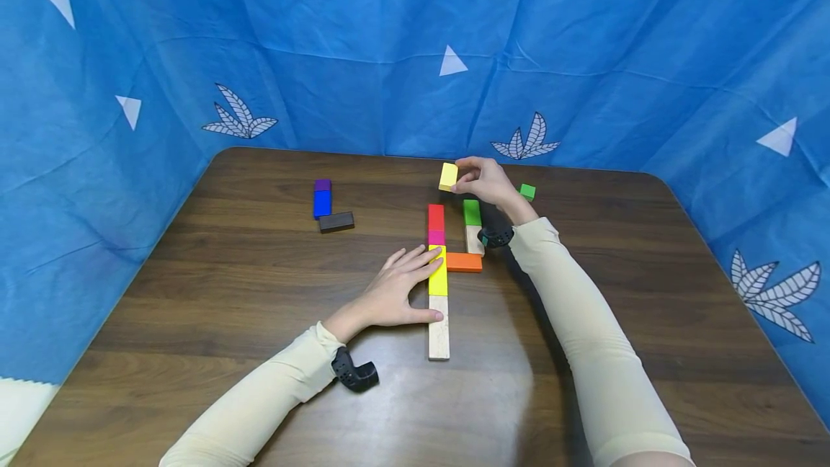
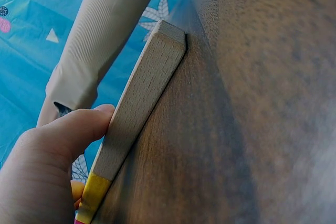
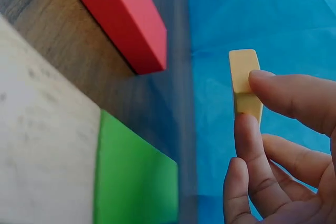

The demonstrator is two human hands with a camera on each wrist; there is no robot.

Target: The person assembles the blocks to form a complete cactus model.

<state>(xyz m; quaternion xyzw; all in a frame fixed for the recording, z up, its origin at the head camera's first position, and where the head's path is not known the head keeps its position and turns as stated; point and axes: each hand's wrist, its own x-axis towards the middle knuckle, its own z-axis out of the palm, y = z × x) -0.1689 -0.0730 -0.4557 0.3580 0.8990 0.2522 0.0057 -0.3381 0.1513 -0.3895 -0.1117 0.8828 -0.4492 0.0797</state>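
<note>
A small pale yellow block is pinched between the thumb and fingers of my right hand, beyond the far end of a block row; the right wrist view shows the thumb on one side of it. Lengthwise, that row has a red block, a pink block, a bright yellow block and a long bare-wood block. My left hand lies with spread fingers over the row, fingertips at the bright yellow block. Its thumb touches the bare-wood block in the left wrist view.
An orange block juts right from the row, with a short wood block and green block beyond it. Another green block stands right. At left lie purple, blue and dark brown blocks.
</note>
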